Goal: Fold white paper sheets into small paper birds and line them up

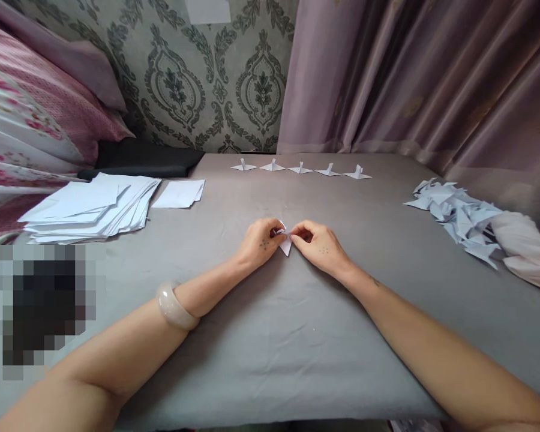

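A small folded piece of white paper is held between my two hands above the middle of the table. My left hand pinches its left side, with the fingers curled round part of it. At its right edge, my right hand pinches the paper between thumb and forefinger. One pointed corner hangs down toward me; the upper part is partly hidden by my fingers. Several folded paper figures with flat pointed sides and an upright middle stand in a row beyond my hands.
Stacked white paper sheets lie at the left, beside a smaller pile of paper. A black folded item is behind them. Folded paper pieces are heaped at the right near a pale cloth. Grey cloth covers the table.
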A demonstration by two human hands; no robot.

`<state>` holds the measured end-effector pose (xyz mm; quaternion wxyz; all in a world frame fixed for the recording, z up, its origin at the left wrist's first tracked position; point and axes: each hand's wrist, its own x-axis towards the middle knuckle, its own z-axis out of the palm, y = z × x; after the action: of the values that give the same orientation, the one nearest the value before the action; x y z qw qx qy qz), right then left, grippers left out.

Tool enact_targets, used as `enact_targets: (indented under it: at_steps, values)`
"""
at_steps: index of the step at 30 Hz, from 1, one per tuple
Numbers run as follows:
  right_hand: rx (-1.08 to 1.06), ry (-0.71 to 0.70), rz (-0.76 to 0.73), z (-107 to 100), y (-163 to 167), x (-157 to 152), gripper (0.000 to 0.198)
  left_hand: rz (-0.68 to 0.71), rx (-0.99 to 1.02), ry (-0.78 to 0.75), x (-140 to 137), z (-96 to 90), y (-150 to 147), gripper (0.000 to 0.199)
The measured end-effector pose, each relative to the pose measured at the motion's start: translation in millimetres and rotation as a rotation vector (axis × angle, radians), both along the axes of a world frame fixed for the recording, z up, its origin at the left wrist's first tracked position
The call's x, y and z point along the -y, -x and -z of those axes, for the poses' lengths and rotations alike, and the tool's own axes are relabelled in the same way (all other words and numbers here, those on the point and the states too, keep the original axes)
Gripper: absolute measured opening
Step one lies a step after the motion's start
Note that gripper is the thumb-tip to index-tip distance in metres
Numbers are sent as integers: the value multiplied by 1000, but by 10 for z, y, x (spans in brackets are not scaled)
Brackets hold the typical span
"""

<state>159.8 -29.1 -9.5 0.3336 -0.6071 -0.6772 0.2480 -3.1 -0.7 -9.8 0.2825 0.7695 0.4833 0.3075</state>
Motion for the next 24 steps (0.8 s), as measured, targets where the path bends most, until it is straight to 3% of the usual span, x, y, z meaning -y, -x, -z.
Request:
enact_targets:
  at_steps: [24]
  values:
    - [17,41,-19,-81,47,5,15,21,-43,-59,-16,27,0,12]
